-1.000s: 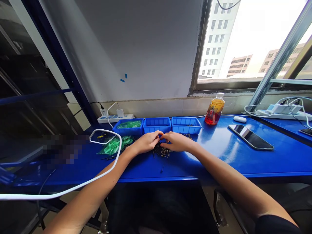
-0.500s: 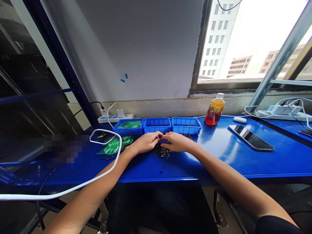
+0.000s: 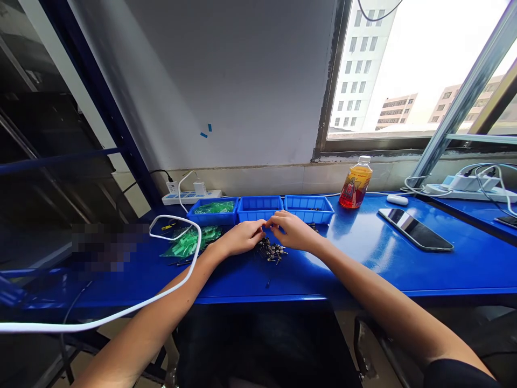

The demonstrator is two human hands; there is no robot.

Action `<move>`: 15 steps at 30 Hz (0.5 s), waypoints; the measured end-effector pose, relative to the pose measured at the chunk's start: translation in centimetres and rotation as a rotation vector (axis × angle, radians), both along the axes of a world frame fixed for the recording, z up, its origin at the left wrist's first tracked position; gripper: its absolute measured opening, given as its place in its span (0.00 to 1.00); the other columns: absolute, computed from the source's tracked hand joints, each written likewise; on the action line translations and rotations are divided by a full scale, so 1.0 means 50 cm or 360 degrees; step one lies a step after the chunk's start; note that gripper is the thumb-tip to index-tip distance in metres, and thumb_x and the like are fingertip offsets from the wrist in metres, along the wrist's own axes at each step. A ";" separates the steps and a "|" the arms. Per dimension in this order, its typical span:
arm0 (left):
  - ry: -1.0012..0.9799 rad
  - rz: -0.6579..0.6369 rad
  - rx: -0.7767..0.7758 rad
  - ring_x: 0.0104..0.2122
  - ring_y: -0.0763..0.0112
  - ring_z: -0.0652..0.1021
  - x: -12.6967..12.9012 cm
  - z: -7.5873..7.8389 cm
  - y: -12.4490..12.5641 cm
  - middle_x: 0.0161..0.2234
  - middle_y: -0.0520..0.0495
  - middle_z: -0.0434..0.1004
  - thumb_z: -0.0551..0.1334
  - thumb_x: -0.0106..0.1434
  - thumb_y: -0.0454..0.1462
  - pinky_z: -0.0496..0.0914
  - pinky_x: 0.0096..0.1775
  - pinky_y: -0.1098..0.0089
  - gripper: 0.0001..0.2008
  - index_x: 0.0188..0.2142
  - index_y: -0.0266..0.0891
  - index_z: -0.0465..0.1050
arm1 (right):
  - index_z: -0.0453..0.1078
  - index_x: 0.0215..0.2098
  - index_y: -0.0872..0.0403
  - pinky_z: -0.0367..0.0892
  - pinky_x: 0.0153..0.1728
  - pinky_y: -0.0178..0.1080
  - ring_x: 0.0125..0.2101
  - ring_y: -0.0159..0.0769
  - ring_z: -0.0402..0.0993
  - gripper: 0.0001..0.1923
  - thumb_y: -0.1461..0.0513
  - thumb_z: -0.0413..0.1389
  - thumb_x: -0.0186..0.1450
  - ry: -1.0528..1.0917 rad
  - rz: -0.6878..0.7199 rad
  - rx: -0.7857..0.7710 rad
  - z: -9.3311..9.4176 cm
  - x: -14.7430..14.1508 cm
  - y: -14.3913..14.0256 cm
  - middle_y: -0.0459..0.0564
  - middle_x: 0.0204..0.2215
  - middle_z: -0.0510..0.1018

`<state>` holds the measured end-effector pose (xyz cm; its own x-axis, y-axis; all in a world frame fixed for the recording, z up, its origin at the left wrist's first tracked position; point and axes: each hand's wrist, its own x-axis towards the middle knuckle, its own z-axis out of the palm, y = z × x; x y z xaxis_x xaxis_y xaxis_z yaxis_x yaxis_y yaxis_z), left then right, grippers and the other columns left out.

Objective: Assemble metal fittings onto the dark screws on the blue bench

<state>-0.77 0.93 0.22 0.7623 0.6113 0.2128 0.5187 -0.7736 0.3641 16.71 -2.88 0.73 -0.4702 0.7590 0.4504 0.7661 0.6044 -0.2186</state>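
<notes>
My left hand [image 3: 243,236] and my right hand [image 3: 291,230] meet at the fingertips above the blue table, in front of the bins. Both sets of fingers are curled in a pinch; whatever lies between them is too small to make out. Just below the hands lies a pile of small dark and metallic screw-like parts [image 3: 273,251]. One loose part [image 3: 267,283] rests nearer the table's front edge. More of these small pieces [image 3: 314,227] show behind my right wrist. Green plastic bags [image 3: 193,241] lie to the left of my left hand.
Along the back stand a blue bin with green bags inside [image 3: 193,216], a middle blue bin [image 3: 260,203] and a right blue bin [image 3: 309,216]. A drink bottle [image 3: 356,183] and a phone [image 3: 416,229] are on the right. A white cable [image 3: 177,288] crosses over my left forearm.
My right hand has risen slightly and its fingers have shifted up from the pile, showing more of the small parts. My left hand has barely moved.
</notes>
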 end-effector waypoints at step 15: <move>-0.0016 -0.0042 -0.0040 0.33 0.66 0.73 -0.001 0.000 0.001 0.33 0.46 0.74 0.51 0.63 0.36 0.65 0.35 0.70 0.09 0.39 0.37 0.67 | 0.71 0.37 0.56 0.61 0.31 0.33 0.30 0.33 0.72 0.09 0.68 0.51 0.60 0.0040 0.0012 -0.0116 -0.003 -0.003 -0.004 0.48 0.28 0.77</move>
<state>-0.81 1.00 0.21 0.7761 0.5963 0.2054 0.4944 -0.7774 0.3887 16.54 -3.08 0.60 -0.4652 0.7869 0.4055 0.7555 0.5916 -0.2814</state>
